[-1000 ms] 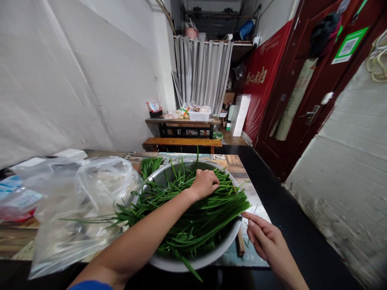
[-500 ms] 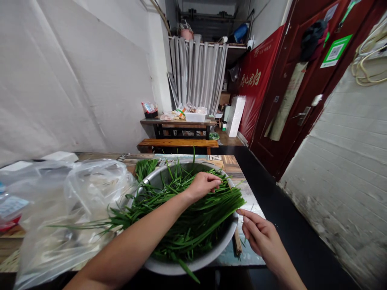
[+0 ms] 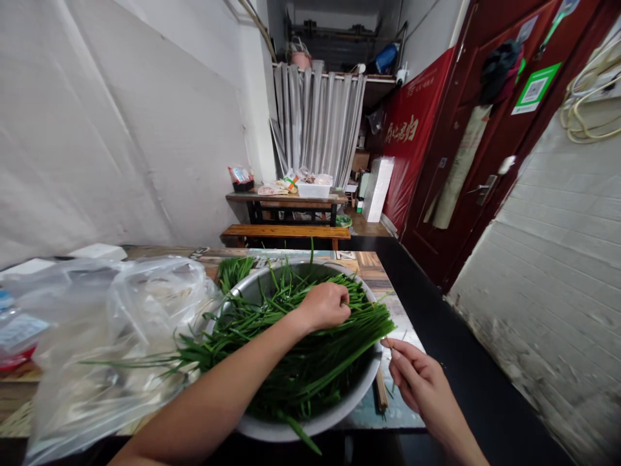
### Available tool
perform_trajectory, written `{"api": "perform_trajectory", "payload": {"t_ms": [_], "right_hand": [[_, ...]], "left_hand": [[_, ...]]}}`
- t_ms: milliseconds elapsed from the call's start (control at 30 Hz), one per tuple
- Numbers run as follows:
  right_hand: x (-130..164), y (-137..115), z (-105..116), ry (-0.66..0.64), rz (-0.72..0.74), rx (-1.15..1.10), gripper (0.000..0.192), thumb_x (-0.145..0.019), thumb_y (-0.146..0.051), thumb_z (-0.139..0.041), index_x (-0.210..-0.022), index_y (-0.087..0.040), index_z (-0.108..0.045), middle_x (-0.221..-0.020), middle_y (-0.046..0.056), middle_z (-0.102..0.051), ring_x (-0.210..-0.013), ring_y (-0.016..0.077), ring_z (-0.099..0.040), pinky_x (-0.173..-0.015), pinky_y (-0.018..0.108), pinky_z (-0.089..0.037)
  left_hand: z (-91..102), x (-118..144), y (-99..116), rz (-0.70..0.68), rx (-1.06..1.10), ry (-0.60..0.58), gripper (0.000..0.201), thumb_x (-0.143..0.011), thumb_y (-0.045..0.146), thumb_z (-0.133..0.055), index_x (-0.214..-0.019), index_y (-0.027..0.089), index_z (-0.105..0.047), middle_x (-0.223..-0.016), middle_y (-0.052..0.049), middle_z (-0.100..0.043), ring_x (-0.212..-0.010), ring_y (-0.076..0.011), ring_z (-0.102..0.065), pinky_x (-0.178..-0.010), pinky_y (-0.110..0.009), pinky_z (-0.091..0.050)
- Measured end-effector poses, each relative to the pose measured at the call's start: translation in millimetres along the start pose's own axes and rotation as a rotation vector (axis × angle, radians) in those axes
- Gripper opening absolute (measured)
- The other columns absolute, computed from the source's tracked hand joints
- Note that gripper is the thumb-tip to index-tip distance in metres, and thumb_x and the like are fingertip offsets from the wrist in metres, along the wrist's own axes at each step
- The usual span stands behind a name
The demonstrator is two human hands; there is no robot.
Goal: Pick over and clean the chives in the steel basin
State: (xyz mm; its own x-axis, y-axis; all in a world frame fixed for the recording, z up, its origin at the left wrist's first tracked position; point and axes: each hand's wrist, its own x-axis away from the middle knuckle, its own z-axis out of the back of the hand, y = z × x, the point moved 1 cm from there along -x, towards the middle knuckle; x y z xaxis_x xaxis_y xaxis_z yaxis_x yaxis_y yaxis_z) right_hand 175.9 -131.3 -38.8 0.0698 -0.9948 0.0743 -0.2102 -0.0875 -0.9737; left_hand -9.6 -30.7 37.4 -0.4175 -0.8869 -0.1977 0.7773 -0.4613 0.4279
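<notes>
A large metal basin (image 3: 310,430) is heaped with long green garlic chives (image 3: 334,346), their cut ends lying together toward the right rim. My left hand (image 3: 326,307) reaches over the heap, its fingers curled closed on some chives; the fingertips are partly hidden. Just beyond the basin's right rim, my right hand (image 3: 420,374) pinches the end of a thin bamboo skewer (image 3: 389,343) between thumb and forefinger, close to the chives' cut ends. Below it on the table lies a small bundle of similar skewers (image 3: 381,391).
Crumpled clear plastic bags (image 3: 121,323) cover the left of the table. More chives (image 3: 235,272) lie behind the basin. Farther off stand a wooden bench (image 3: 286,231) and a second table (image 3: 286,197) holding a white tub (image 3: 314,189). A dark red door (image 3: 451,162) is at right.
My left hand has drawn its fingers in from a loose pinch to a tighter curl over the chives, moving slightly down and left. My right hand has stayed almost in place.
</notes>
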Motion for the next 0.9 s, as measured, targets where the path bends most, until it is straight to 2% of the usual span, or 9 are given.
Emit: {"api": "perform_trajectory", "payload": {"t_ms": [100, 200, 300, 367, 467, 567, 667, 800, 900], "right_hand": [[-1, 3, 2, 0.015, 0.000, 0.020, 0.045, -0.071, -0.046, -0.064, -0.101, -0.012, -0.061, -0.046, -0.007, -0.046, -0.027, 0.0003, -0.024, -0.029, 0.013, -0.014], [-2, 4, 4, 0.012, -0.008, 0.038, 0.047, -0.071, -0.048, -0.064, -0.101, -0.012, -0.060, -0.046, -0.007, -0.047, -0.026, 0.0002, -0.023, -0.028, 0.014, -0.013], [0, 6, 8, 0.007, 0.000, 0.045, 0.046, -0.072, -0.047, -0.064, -0.101, -0.012, -0.060, -0.047, -0.006, -0.048, -0.026, 0.0000, -0.023, -0.029, 0.014, -0.013], [4, 8, 12, 0.013, 0.014, 0.056, 0.044, -0.073, -0.046, -0.063, -0.101, -0.013, -0.061, -0.048, -0.006, -0.048, -0.028, 0.0000, -0.024, -0.030, 0.014, -0.013], [13, 12, 17, 0.004, 0.028, 0.064, 0.042, -0.074, -0.045, -0.064, -0.101, -0.013, -0.062, -0.048, -0.005, -0.046, -0.030, 0.0004, -0.025, -0.031, 0.015, -0.014], [16, 15, 17, -0.004, 0.023, 0.051, 0.042, -0.074, -0.045, -0.064, -0.101, -0.013, -0.062, -0.047, -0.006, -0.045, -0.031, 0.0006, -0.025, -0.032, 0.015, -0.014], [10, 13, 13, -0.010, 0.021, 0.063, 0.041, -0.076, -0.045, -0.062, -0.103, -0.014, -0.061, -0.049, -0.005, -0.048, -0.030, 0.0005, -0.025, -0.031, 0.015, -0.013], [2, 11, 11, -0.014, 0.025, 0.082, 0.041, -0.076, -0.045, -0.061, -0.104, -0.014, -0.060, -0.050, -0.005, -0.048, -0.029, 0.0008, -0.026, -0.030, 0.014, -0.014], [2, 13, 14, -0.008, 0.012, 0.096, 0.042, -0.077, -0.046, -0.060, -0.104, -0.014, -0.059, -0.051, -0.005, -0.049, -0.029, 0.0005, -0.025, -0.031, 0.014, -0.014]], "left_hand": [[3.9, 3, 5, -0.025, 0.097, -0.106, 0.025, -0.070, 0.036, -0.054, -0.071, 0.017, -0.071, -0.060, -0.001, -0.062, -0.055, -0.0120, -0.050, -0.052, -0.021, -0.034], [14.7, 1, 6, -0.026, 0.276, -0.104, 0.040, -0.076, 0.046, -0.048, -0.063, 0.013, -0.067, -0.049, 0.002, -0.053, -0.047, -0.0088, -0.042, -0.047, -0.020, -0.030], [40.0, -3, 3, -0.011, 0.385, 0.054, 0.045, -0.081, 0.046, -0.041, -0.061, 0.012, -0.063, -0.049, 0.002, -0.052, -0.046, -0.0077, -0.040, -0.048, -0.019, -0.030], [62.7, -5, 1, -0.014, 0.398, 0.159, 0.042, -0.081, 0.045, -0.043, -0.062, 0.012, -0.062, -0.051, 0.002, -0.053, -0.047, -0.0073, -0.040, -0.049, -0.019, -0.031], [94.8, -6, -4, 0.000, 0.405, 0.252, 0.035, -0.079, 0.042, -0.047, -0.073, 0.012, -0.064, -0.053, 0.001, -0.056, -0.045, -0.0069, -0.040, -0.048, -0.019, -0.032], [114.7, -5, -8, 0.033, 0.382, 0.336, 0.032, -0.078, 0.040, -0.050, -0.076, 0.012, -0.065, -0.059, -0.001, -0.059, -0.045, -0.0063, -0.041, -0.047, -0.019, -0.032], [121.3, -3, -6, 0.010, 0.369, 0.378, 0.028, -0.076, 0.033, -0.055, -0.092, 0.012, -0.065, -0.064, -0.001, -0.060, -0.049, -0.0066, -0.043, -0.051, -0.019, -0.035], [121.2, -2, 5, -0.102, 0.360, 0.371, 0.042, -0.081, 0.034, -0.049, -0.118, 0.013, -0.052, -0.078, -0.004, -0.063, -0.058, -0.0087, -0.049, -0.059, -0.022, -0.039], [116.0, -5, 10, -0.196, 0.221, 0.300, 0.042, -0.088, 0.039, -0.036, -0.118, 0.015, -0.052, -0.090, -0.006, -0.063, -0.075, -0.0125, -0.055, -0.070, -0.024, -0.041]]}}
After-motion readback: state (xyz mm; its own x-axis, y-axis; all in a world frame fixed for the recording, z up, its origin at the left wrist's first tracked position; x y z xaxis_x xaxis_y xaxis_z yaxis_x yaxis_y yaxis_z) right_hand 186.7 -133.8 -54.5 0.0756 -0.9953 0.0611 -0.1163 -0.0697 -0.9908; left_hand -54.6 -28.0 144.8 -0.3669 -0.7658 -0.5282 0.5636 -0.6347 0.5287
